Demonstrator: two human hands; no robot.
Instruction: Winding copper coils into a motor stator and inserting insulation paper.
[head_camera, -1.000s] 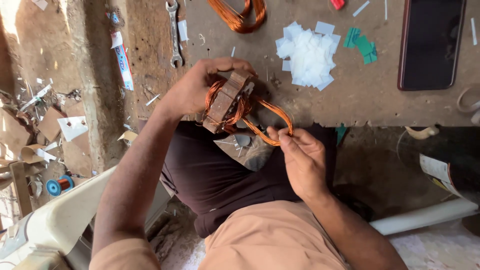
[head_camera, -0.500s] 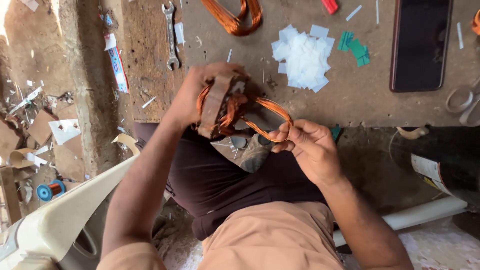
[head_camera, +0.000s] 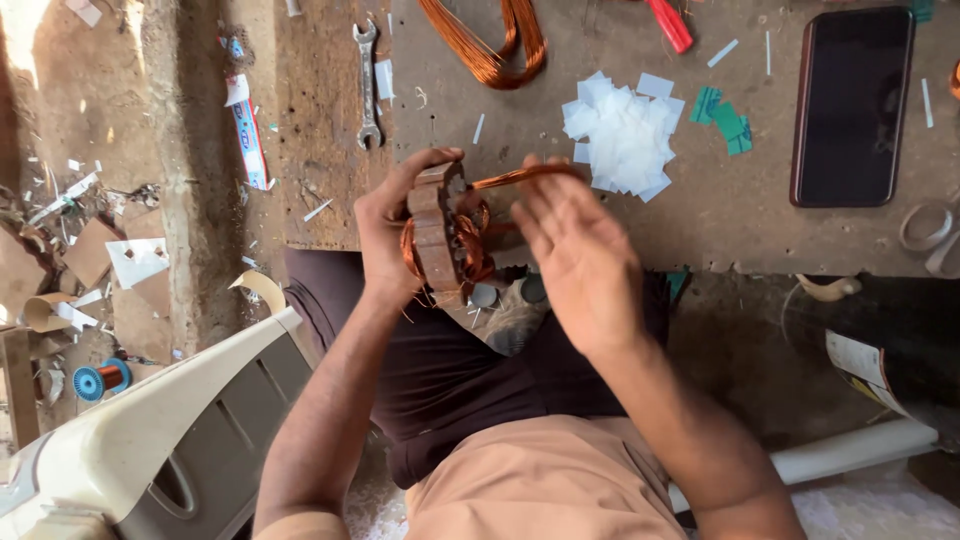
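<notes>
Since half a second ago: your right hand (head_camera: 575, 255) lifted off copper loop, now flat, fingers spread, holding nothing. Left hand (head_camera: 392, 235) clamped round stator core (head_camera: 440, 235), held above lap at tabletop (head_camera: 720, 215) edge. Core's long axis near vertical in frame, loose copper winding (head_camera: 510, 180) trailing right. Risk: unrestrained winding could spring out, kink.

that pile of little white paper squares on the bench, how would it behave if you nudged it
The pile of white squares would probably scatter rather than slide as one, since the pieces lie loose and overlapping. They look thin and light, so likely floppy and easily blown. Stray slips already lie about the workbench.
</notes>
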